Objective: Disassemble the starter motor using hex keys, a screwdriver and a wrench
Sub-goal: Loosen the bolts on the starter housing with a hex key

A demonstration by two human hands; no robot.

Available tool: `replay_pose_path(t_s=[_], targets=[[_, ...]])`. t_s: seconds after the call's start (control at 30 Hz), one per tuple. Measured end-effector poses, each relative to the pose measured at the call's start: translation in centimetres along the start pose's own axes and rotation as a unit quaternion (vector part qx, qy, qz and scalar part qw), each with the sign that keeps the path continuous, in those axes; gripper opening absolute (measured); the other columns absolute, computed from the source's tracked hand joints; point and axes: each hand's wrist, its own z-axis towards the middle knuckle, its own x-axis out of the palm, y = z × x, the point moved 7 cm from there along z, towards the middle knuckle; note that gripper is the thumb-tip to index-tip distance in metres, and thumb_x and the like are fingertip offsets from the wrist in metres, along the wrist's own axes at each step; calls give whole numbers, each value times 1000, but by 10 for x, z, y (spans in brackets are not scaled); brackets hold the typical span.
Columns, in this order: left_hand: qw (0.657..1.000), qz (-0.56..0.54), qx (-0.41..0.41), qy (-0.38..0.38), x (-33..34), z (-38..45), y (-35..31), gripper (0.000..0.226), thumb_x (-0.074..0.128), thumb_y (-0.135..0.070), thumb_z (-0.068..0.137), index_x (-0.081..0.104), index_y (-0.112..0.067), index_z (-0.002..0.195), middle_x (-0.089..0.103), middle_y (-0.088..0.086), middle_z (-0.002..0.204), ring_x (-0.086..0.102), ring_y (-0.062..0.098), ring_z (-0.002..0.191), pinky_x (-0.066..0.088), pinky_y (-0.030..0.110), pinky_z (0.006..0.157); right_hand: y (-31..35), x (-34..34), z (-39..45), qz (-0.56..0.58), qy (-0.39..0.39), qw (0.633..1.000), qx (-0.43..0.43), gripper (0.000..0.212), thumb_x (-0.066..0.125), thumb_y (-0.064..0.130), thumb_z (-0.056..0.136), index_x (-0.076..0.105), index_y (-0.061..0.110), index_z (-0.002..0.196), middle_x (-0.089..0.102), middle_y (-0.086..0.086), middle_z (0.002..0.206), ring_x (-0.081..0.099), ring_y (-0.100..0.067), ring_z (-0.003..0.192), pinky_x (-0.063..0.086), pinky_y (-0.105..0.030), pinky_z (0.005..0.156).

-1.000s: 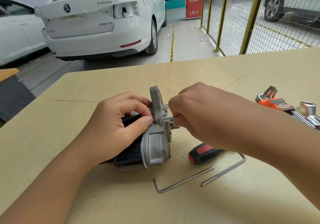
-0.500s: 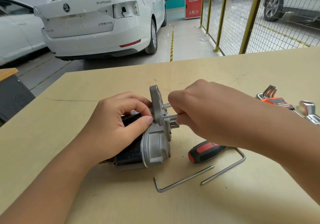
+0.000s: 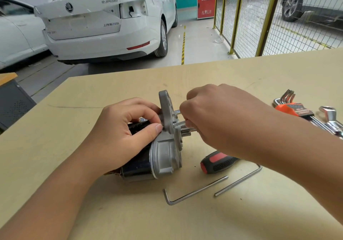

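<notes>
- The starter motor [image 3: 148,154] lies on its side in the middle of the wooden table [image 3: 241,76], black body toward 9 o'clock and its silver end plate [image 3: 166,109] standing up toward 3 o'clock
- The left hand [image 3: 118,134] wraps around the black body, thumb pressed right against the silver plate, holding the motor firm
- The right hand [image 3: 219,117] comes in from 3 o'clock with fingers curled around a small hex key [image 3: 179,123], its tip poking into the face of the silver plate
- A short silver end [image 3: 177,112] sticks out just above that key; I cannot tell what it belongs to
- I think the step in hand is undoing a bolt on the silver end plate with the hex key
- The next move needs the left hand to hold the motor tight so it does not roll, and the key to sit deep in the bolt so it does not slip
- A red and black screwdriver [image 3: 217,162] lies just beside the motor at 4 o'clock, partly under the right arm
- Two loose hex keys [image 3: 196,189] lie at 5 o'clock, near the screwdriver
- An orange holder of hex keys [image 3: 291,108] and a shiny wrench [image 3: 332,119] lie at 3 o'clock, well apart from the motor
- White cars and a yellow fence sit far off at 12 o'clock
</notes>
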Motion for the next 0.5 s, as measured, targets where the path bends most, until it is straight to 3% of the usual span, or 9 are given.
replay_pose_path(t_s=[0.13,0.27,0.4,0.5], targets=[[1000,1,0,-1,0,0,0,5,74,-28,83,78,-28,80,73,-19,106,68,9,106,54,36,90,1,4,0,33,11,999,5,11,62,10,95,59,17,88,52,0,83,59,-23,67,57,-39,61],[1000,0,2,-2,0,0,0,5,74,-28,83,78,-29,80,73,-20,106,68,9,106,52,34,91,-1,5,1,87,10,996,20,17,61,10,96,54,18,83,51,1,84,58,-21,72,56,-39,64],[1000,2,2,-2,-1,-1,0,5,74,-28,83,78,-29,79,73,-19,105,68,9,107,52,33,90,-3,4,0,87,12,996,15,19,53,5,96,67,16,87,57,-1,92,59,-18,78,57,-39,70],[1000,-1,3,-3,0,0,0,5,74,-27,83,78,-27,79,73,-18,105,68,9,107,52,32,90,0,3,-1,65,19,998,14,15,57,5,95,65,16,87,55,0,90,62,-24,73,58,-40,65]])
